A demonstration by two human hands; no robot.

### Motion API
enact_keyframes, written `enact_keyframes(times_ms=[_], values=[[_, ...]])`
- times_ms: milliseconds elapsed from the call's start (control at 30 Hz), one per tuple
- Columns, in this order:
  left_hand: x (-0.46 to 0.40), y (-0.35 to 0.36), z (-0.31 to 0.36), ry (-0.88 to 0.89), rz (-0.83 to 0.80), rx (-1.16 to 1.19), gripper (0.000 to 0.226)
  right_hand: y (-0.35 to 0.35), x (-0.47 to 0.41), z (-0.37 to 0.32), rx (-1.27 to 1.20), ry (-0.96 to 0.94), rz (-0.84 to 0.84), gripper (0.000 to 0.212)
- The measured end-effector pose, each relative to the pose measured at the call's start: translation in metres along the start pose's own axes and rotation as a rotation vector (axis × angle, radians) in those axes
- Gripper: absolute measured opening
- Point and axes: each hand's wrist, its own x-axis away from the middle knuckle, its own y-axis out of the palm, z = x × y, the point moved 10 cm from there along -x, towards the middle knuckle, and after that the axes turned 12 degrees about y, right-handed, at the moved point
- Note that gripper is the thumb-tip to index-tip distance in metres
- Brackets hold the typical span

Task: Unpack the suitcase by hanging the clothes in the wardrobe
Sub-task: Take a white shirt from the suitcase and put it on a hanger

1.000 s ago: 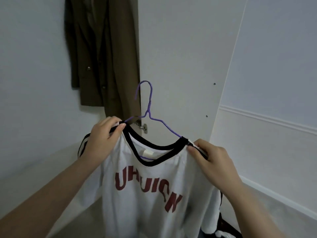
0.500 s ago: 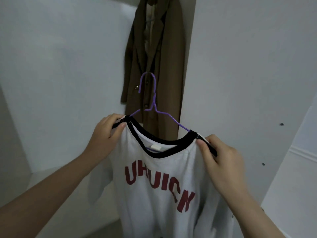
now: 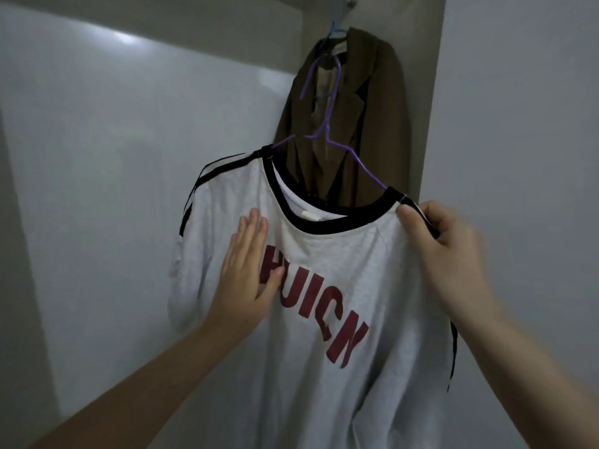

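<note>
A white T-shirt (image 3: 327,377) with a black collar, black shoulder stripes and red letters hangs on a purple wire hanger (image 3: 327,124). The hanger's hook is raised in front of a brown coat (image 3: 379,105) inside the wardrobe. My right hand (image 3: 444,244) grips the shirt's right shoulder and the hanger end under it. My left hand (image 3: 246,267) lies flat with straight fingers on the shirt's chest, covering the first red letter.
The brown coat hangs from a blue hanger (image 3: 337,25) on a rail fitting at the top. The wardrobe's white back wall (image 3: 129,157) spreads to the left, and a white side panel (image 3: 518,124) stands to the right.
My left hand let go of the shirt's left shoulder and moved down flat onto the chest. The shirt and hanger rose closer to the brown coat as my view tilted up.
</note>
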Motion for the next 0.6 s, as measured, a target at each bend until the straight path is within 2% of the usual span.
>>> enact_keyframes(times_ms=[367, 600], values=[[-0.089, -0.042, -0.094, 0.130, 0.009, -0.059, 0.076, 0.077, -0.094, -0.081, 0.041, -0.157, 0.100, 0.032], [-0.149, -0.046, -0.135, 0.149, 0.010, -0.116, 0.077, 0.093, -0.168, -0.116, 0.109, -0.108, 0.134, 0.036]])
